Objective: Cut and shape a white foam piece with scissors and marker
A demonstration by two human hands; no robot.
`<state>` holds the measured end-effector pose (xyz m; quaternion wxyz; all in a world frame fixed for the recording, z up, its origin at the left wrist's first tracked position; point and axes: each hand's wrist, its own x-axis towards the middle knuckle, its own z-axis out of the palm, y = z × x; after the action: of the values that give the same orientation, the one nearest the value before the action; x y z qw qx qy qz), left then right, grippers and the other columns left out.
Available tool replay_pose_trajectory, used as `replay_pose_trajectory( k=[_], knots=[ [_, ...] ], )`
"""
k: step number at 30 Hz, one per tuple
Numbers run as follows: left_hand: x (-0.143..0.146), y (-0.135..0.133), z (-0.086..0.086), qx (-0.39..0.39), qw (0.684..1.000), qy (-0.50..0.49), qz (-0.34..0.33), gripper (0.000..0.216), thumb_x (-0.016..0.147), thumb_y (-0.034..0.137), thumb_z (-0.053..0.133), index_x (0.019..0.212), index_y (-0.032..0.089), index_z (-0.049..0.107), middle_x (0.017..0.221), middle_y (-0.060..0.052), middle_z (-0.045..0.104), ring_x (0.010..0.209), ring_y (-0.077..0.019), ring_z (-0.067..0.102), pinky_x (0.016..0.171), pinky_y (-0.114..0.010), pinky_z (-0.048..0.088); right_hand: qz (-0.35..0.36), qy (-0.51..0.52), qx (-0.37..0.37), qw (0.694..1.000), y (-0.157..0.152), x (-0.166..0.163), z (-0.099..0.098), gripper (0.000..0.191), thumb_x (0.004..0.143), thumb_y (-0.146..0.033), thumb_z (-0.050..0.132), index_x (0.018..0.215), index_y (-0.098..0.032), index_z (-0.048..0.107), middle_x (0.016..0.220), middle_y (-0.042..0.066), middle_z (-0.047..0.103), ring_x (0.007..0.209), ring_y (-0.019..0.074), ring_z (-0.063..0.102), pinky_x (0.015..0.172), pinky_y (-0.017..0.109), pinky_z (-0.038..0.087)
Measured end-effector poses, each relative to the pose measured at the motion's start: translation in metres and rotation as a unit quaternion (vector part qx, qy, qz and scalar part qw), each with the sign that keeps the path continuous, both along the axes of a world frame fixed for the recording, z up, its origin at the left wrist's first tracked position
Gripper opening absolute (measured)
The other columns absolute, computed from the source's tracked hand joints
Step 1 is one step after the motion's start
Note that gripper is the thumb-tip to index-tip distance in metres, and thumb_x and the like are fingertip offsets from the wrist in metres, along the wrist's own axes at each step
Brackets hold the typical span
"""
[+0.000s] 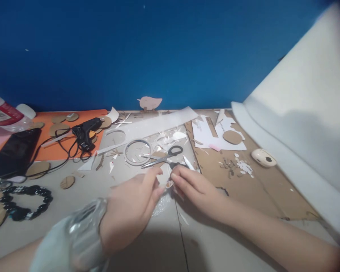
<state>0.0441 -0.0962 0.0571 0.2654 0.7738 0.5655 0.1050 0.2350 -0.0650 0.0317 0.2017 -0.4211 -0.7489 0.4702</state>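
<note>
My left hand (133, 206) and my right hand (194, 189) meet at the middle of the table, fingertips pinched together on a small brown-and-white cardboard piece (169, 184). My left wrist wears a clear bangle (85, 230). Just beyond the fingers lie black-handled scissors (164, 156) and a white pen (188, 163). A clear tape ring (137, 152) sits left of the scissors. Paper scraps are scattered around the hands.
A black glue gun (86, 130) with its cord lies on orange paper (53, 151) at left, among cardboard discs. A black phone (13, 153) and bead bracelet (25, 202) are nearer left. Brown cardboard sheet (252, 189), a cardboard bird (150, 102), a white rounded object (263, 158), white foam board at right.
</note>
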Motion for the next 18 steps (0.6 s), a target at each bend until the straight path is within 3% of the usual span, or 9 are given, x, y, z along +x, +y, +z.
replay_pose_trajectory(
  k=[3, 4, 6, 8, 12, 18],
  knots=[
    [-0.006, -0.020, 0.006, 0.133, 0.962, 0.199, -0.128, 0.019, 0.086, 0.017, 0.044, 0.089, 0.020, 0.062, 0.084, -0.006, 0.066, 0.074, -0.0263, 0.060, 0.064, -0.040, 0.046, 0.035, -0.044, -0.013, 0.998, 0.006, 0.002, -0.001, 0.034, 0.100, -0.032, 0.032, 0.071, -0.020, 0.043, 0.069, -0.003, 0.050, 0.068, 0.0141, 0.049, 0.067, 0.027, 0.038],
    [-0.007, -0.028, 0.005, 0.180, 0.945, 0.214, -0.168, 0.020, 0.086, 0.018, 0.044, 0.089, 0.020, 0.063, 0.085, -0.007, 0.066, 0.072, -0.0257, 0.060, 0.062, -0.039, 0.046, 0.053, -0.059, -0.013, 0.997, 0.008, 0.003, -0.001, 0.034, 0.100, -0.032, 0.033, 0.071, -0.020, 0.044, 0.069, -0.003, 0.051, 0.069, 0.0144, 0.050, 0.068, 0.028, 0.038],
    [-0.006, -0.044, -0.004, 0.240, 0.915, 0.230, -0.229, 0.028, 0.088, 0.026, 0.047, 0.110, 0.016, 0.062, 0.107, -0.010, 0.066, 0.091, -0.0277, 0.060, 0.065, -0.037, 0.049, 0.083, -0.080, -0.012, 0.993, 0.012, 0.002, -0.001, 0.033, 0.100, -0.031, 0.035, 0.071, -0.020, 0.046, 0.069, -0.003, 0.052, 0.072, 0.0149, 0.051, 0.069, 0.028, 0.038],
    [-0.001, -0.056, -0.015, 0.226, 0.919, 0.247, -0.207, 0.038, 0.087, 0.038, 0.052, 0.117, 0.017, 0.060, 0.114, -0.008, 0.065, 0.101, -0.0276, 0.058, 0.073, -0.037, 0.051, 0.102, -0.092, -0.014, 0.990, 0.015, 0.000, 0.000, 0.033, 0.100, -0.032, 0.035, 0.072, -0.020, 0.047, 0.072, -0.003, 0.053, 0.075, 0.0149, 0.052, 0.070, 0.028, 0.038],
    [0.011, -0.059, -0.028, 0.180, 0.931, 0.267, -0.173, 0.053, 0.077, 0.049, 0.064, 0.117, 0.015, 0.062, 0.113, -0.007, 0.066, 0.098, -0.0263, 0.059, 0.075, -0.036, 0.053, 0.116, -0.124, 0.026, 0.985, 0.012, -0.004, 0.003, 0.032, 0.099, -0.032, 0.037, 0.072, -0.019, 0.047, 0.079, -0.002, 0.052, 0.081, 0.0149, 0.052, 0.073, 0.029, 0.039],
    [0.016, -0.060, -0.031, 0.250, 0.928, 0.247, -0.125, 0.060, 0.063, 0.054, 0.075, 0.108, 0.015, 0.068, 0.099, -0.006, 0.069, 0.089, -0.0234, 0.058, 0.076, -0.032, 0.051, 0.118, -0.191, 0.075, 0.972, 0.000, -0.008, 0.002, 0.026, 0.099, -0.030, 0.038, 0.078, -0.019, 0.051, 0.088, 0.000, 0.048, 0.075, 0.0135, 0.050, 0.070, 0.029, 0.040]
  ],
)
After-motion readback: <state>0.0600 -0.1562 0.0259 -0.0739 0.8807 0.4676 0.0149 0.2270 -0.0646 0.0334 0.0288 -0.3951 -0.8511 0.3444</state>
